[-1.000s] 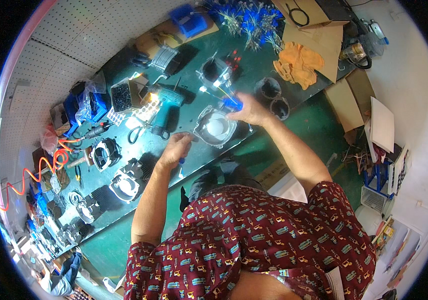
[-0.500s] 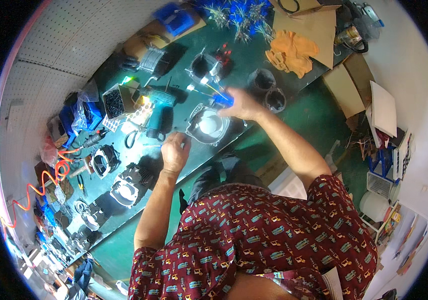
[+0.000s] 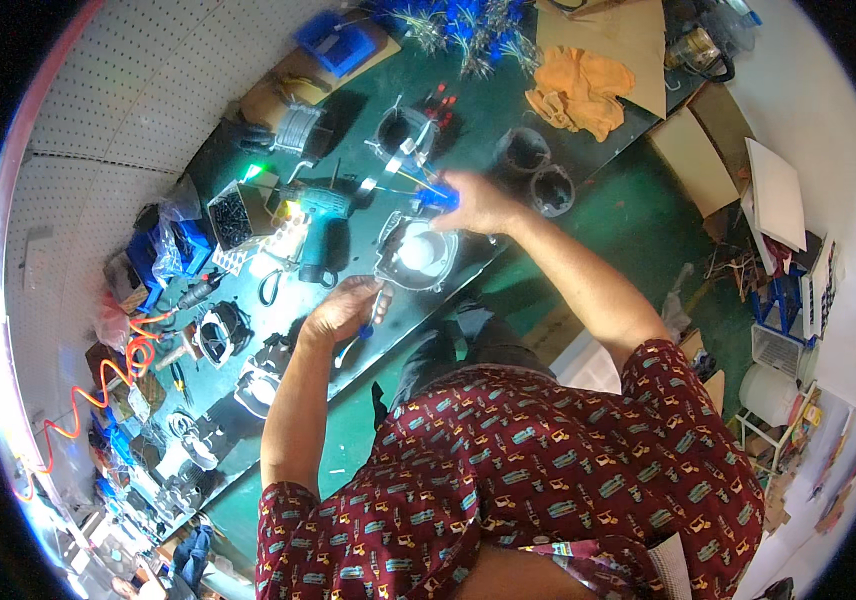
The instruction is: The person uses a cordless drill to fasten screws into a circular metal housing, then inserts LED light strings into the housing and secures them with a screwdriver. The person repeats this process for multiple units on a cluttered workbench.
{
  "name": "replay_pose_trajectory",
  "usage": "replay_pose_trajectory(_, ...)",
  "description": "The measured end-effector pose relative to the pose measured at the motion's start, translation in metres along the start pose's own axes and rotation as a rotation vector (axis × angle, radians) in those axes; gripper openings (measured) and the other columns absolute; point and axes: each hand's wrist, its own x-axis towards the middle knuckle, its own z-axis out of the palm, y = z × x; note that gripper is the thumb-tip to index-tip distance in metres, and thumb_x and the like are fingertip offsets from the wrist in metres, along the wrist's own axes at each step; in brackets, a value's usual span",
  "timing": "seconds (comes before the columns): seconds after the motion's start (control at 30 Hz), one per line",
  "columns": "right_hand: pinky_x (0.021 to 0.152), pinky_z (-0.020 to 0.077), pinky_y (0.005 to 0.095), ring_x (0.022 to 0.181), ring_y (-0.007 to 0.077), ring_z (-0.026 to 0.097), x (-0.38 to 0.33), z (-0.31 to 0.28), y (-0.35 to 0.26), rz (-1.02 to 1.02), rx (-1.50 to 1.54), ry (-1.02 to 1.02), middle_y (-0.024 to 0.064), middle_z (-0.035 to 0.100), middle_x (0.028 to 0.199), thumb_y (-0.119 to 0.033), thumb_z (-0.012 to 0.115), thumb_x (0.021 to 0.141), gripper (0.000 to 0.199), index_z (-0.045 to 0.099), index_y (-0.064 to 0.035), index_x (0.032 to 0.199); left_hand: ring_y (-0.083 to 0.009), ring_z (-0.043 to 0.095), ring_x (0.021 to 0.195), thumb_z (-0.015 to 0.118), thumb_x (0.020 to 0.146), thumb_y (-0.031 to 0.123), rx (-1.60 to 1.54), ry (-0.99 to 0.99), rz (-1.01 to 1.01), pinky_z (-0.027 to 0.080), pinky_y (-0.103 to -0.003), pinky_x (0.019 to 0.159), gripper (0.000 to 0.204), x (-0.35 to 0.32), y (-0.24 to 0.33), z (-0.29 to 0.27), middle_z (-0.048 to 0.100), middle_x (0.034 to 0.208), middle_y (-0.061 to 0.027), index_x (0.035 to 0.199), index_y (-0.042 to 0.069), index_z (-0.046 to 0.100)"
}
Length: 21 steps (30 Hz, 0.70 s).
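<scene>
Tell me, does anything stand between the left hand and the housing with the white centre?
Nothing visible does. The left hand, holding a blue-ended item, is beside the lower left of the housing; whether they touch, I can't tell. The right hand is off by the upper right edge.

Fingers (image 3: 458,181) of the right hand (image 3: 486,204) partly hide a blue piece (image 3: 437,197); the upper edge crops the blue bundles (image 3: 466,28)

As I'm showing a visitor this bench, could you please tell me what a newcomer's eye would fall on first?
Probably the crumpled orange cloth at the upper right of the green bench. Next might come the round grey metal housing with a glaring white centre, just below the right hand and the blue wired piece it holds. The teal power drill lies left of that housing.
</scene>
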Motion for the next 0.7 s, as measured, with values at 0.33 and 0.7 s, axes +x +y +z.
replay_pose_trajectory(0.33,0.081,0.0520,0.0357,0.083,0.0185,0.063,0.002,0.005,0.008,-0.010,0.076,0.035,0.0119,0.069,0.094,-0.026,0.087,0.068,0.057,0.062,-0.0015,0.113,-0.0344,0.065,0.070,0.072,0.084,0.017,1.345,0.632,0.519,0.051,-0.045,0.067,0.015,-0.005,-0.002,0.024,0.065,0.076,-0.0172,0.080,0.004,0.067)
replay_pose_trajectory(0.7,0.078,0.0516,0.0351,0.081,0.0180,0.062,0.000,0.005,0.004,0.002,0.048,0.061,0.0116,0.068,0.092,-0.028,0.087,0.068,0.059,0.061,-0.0001,0.114,-0.0120,0.061,0.075,0.061,0.101,0.023,-0.104,0.128,0.091,0.055,-0.027,0.065,0.016,-0.010,-0.013,0.015,0.065,0.086,-0.0019,0.100,0.007,0.063)
